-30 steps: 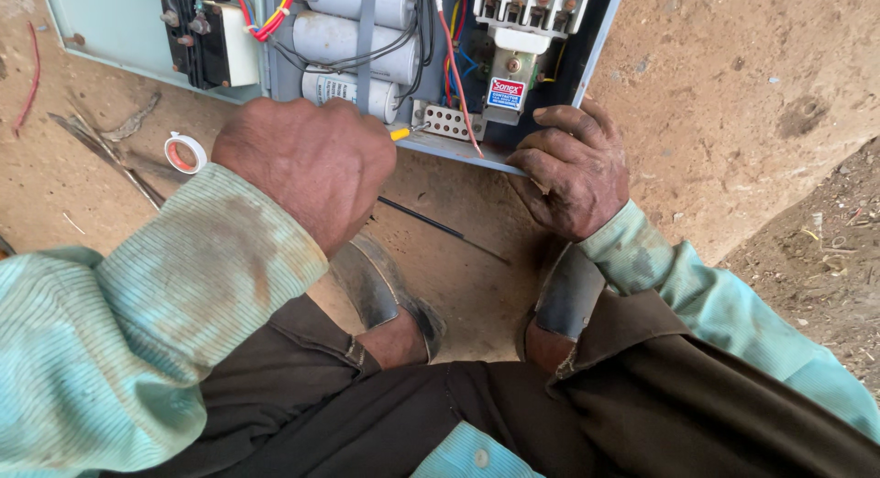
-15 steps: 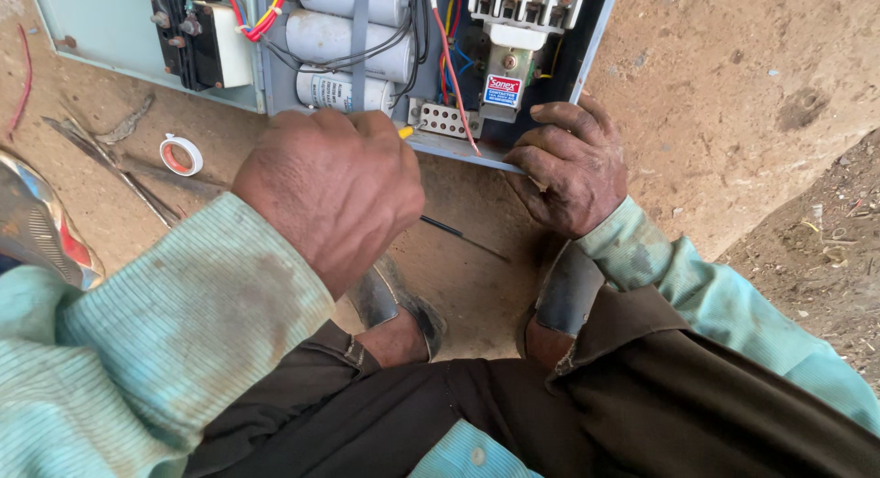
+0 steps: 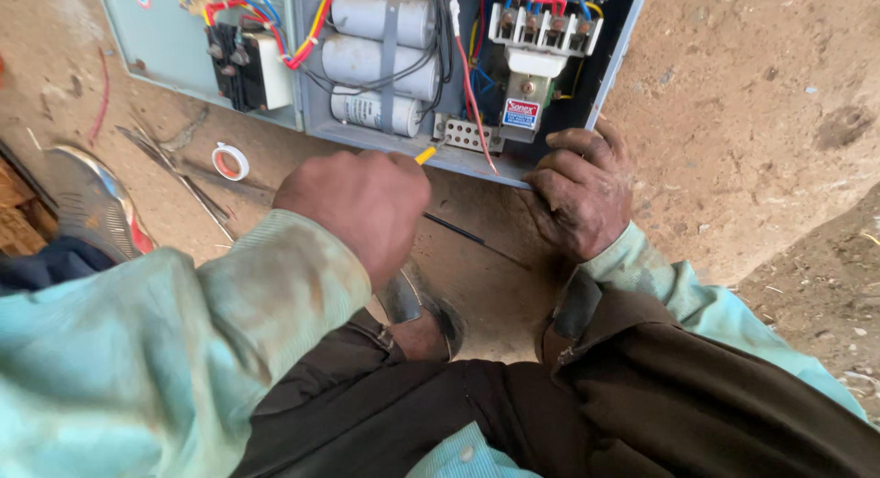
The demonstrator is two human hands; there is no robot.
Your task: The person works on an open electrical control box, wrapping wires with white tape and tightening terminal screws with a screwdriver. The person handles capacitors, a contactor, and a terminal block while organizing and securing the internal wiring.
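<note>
Lying open on the dirt floor (image 3: 752, 120), a grey metal electrical box (image 3: 316, 120) fills the top of the view, its inside packed with parts. Three pale cylinders (image 3: 380, 61) sit stacked near the middle under a grey strap, with red, yellow and blue wires (image 3: 312, 24) looping over them. To their left is a black-and-white switch block (image 3: 243, 70); to their right a white terminal block (image 3: 541, 29) with a row of screws.

The right hand (image 3: 582, 198) is spread open, fingers curled over the lower right edge of the box and pressing on it. The left hand (image 3: 357, 208) is closed in a fist around a yellow-handled screwdriver (image 3: 424, 154); only the yellow end shows above the knuckles, pointing at the small perforated plate (image 3: 467, 134) at the bottom edge of the box. Whether its tip touches anything cannot be told.

A thin dark rod (image 3: 467, 235) lies on the floor between the hands. A small roll of white tape (image 3: 229, 161) rests left of the fist, near thin metal tools (image 3: 174, 166).
</note>
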